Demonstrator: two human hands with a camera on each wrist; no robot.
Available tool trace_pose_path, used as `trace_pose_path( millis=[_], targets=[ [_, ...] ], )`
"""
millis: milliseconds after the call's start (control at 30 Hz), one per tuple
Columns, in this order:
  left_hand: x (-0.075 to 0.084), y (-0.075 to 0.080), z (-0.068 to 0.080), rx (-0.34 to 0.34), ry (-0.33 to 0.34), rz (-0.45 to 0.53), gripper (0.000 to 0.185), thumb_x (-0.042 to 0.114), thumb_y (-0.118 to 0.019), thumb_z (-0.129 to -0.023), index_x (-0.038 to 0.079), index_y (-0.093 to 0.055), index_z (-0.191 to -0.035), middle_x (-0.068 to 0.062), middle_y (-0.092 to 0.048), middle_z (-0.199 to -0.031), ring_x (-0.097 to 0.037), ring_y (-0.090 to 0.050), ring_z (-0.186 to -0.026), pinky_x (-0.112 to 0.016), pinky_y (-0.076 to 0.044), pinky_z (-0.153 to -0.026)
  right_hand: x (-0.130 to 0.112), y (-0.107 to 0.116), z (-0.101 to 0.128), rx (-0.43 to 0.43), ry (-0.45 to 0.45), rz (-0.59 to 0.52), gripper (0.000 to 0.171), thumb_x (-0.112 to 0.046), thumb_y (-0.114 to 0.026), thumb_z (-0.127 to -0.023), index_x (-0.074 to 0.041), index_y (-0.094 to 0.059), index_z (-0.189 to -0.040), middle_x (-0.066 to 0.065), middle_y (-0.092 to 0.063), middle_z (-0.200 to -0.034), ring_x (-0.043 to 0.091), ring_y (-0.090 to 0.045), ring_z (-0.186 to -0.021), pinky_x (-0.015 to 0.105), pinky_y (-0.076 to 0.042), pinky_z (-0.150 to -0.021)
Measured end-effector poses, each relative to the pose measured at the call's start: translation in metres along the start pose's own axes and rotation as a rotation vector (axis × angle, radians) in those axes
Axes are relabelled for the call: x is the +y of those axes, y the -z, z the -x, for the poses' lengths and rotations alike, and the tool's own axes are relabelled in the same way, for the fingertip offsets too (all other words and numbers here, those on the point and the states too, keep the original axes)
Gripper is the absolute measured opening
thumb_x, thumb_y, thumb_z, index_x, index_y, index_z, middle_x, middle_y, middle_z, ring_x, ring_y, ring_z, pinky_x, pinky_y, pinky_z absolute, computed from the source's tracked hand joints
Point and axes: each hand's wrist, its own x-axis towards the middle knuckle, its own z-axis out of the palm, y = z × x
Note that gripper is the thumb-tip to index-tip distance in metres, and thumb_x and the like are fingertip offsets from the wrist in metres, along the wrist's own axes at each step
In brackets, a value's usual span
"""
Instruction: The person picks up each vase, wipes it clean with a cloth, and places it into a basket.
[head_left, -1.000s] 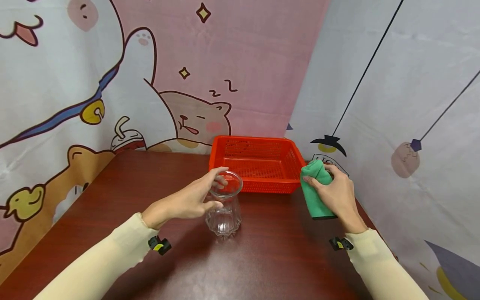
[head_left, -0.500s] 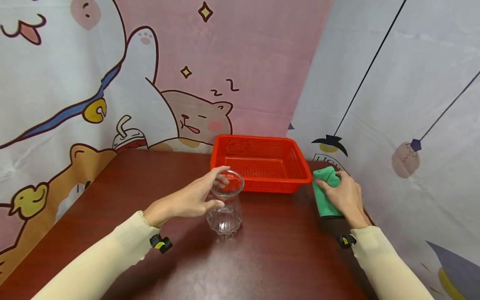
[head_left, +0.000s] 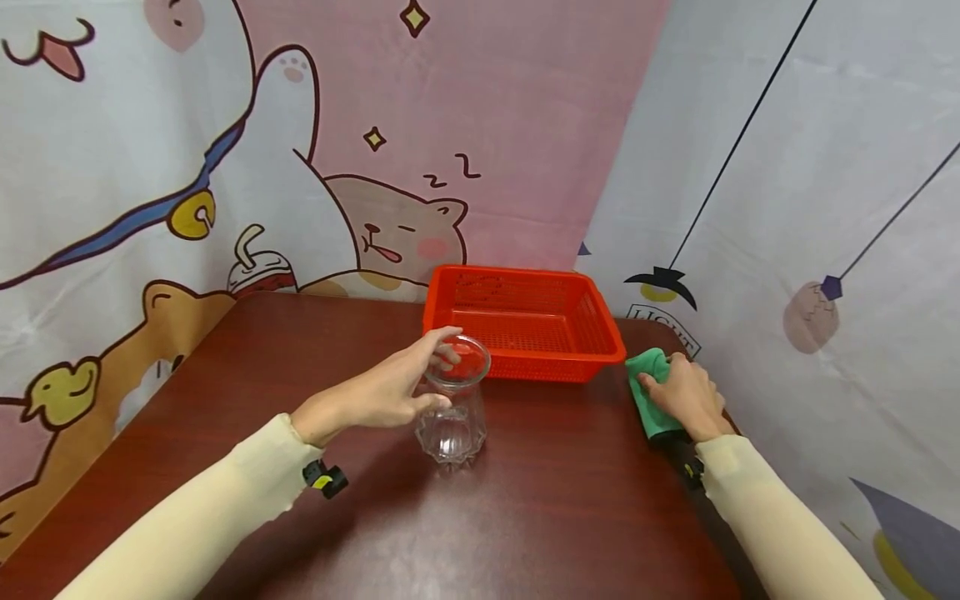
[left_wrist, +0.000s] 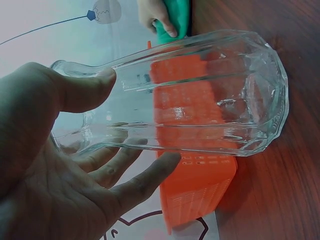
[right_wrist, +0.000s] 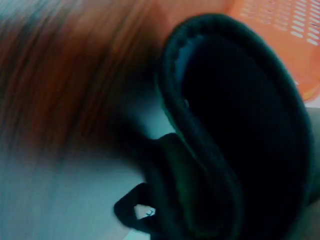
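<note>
A clear ribbed glass vase (head_left: 452, 429) with a flared rim stands upright on the dark red-brown table (head_left: 525, 500). My left hand (head_left: 382, 387) curves loosely about its neck from the left, thumb in front and fingers behind. In the left wrist view the vase (left_wrist: 200, 95) lies between thumb and fingers, some fingers showing through the glass. My right hand (head_left: 690, 396) holds a folded green cloth (head_left: 651, 392) with a black edge, low at the table's right side. Close to the right wrist camera, the cloth's dark rolled edge (right_wrist: 210, 25) fills much of that view.
Behind the vase sits a red perforated plastic basket (head_left: 525, 367), nothing showing inside it. A cartoon-printed curtain (head_left: 525, 150) closes off the back and both sides. The table's right edge runs close by the curtain, near my right hand.
My right hand has carried the green cloth rightward and down to the table's right side. The left hand and the vase keep their places; the head view shifts slightly.
</note>
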Motion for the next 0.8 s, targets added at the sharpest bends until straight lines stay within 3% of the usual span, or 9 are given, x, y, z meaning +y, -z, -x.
trace_pose_path(
  millis=[100, 233, 400, 600, 800],
  targets=[
    [0.000, 0.000, -0.001, -0.008, 0.001, 0.016, 0.100, 0.003, -0.088, -0.102, 0.006, -0.026, -0.180, -0.020, -0.066, -0.156, -0.035, -0.070, -0.145, -0.046, -0.066, -0.112, 0.002, -0.003, -0.002, -0.057, -0.017, 0.039, 0.076, -0.053, -0.068, -0.112, 0.012, -0.050, -0.148, 0.035, -0.060, -0.120, 0.052, -0.063, -0.102, 0.064, -0.053, -0.080],
    [0.000, 0.000, 0.000, -0.017, 0.009, 0.037, 0.100, 0.004, -0.087, -0.103, 0.007, -0.025, -0.181, -0.019, -0.065, -0.157, -0.036, -0.069, -0.146, -0.048, -0.067, -0.112, -0.001, -0.007, 0.000, -0.092, -0.016, 0.084, 0.088, -0.056, -0.068, -0.112, 0.016, -0.043, -0.157, 0.044, -0.053, -0.133, 0.060, -0.064, -0.108, 0.074, -0.054, -0.090],
    [-0.001, 0.000, 0.001, -0.018, 0.011, 0.039, 0.100, 0.005, -0.087, -0.103, 0.007, -0.024, -0.181, -0.020, -0.064, -0.157, -0.039, -0.069, -0.147, -0.050, -0.067, -0.112, -0.008, -0.009, 0.003, -0.114, -0.006, 0.100, 0.101, -0.062, -0.068, -0.112, 0.022, -0.038, -0.159, 0.048, -0.047, -0.137, 0.060, -0.063, -0.108, 0.075, -0.055, -0.091],
    [-0.002, -0.001, 0.002, -0.016, 0.007, 0.039, 0.100, 0.003, -0.087, -0.103, 0.007, -0.025, -0.181, -0.021, -0.065, -0.157, -0.040, -0.069, -0.146, -0.046, -0.068, -0.110, -0.010, -0.007, 0.006, -0.117, -0.016, 0.108, 0.106, -0.065, -0.066, -0.112, 0.024, -0.033, -0.160, 0.052, -0.041, -0.142, 0.065, -0.061, -0.113, 0.077, -0.055, -0.091],
    [-0.002, -0.002, 0.001, -0.009, 0.004, 0.027, 0.101, 0.003, -0.088, -0.102, 0.007, -0.025, -0.181, -0.020, -0.065, -0.157, -0.039, -0.069, -0.145, -0.047, -0.067, -0.110, -0.009, 0.000, 0.007, -0.084, -0.013, 0.116, 0.111, -0.066, -0.062, -0.114, 0.023, -0.027, -0.167, 0.057, -0.034, -0.153, 0.074, -0.052, -0.128, 0.083, -0.054, -0.097]
  ],
)
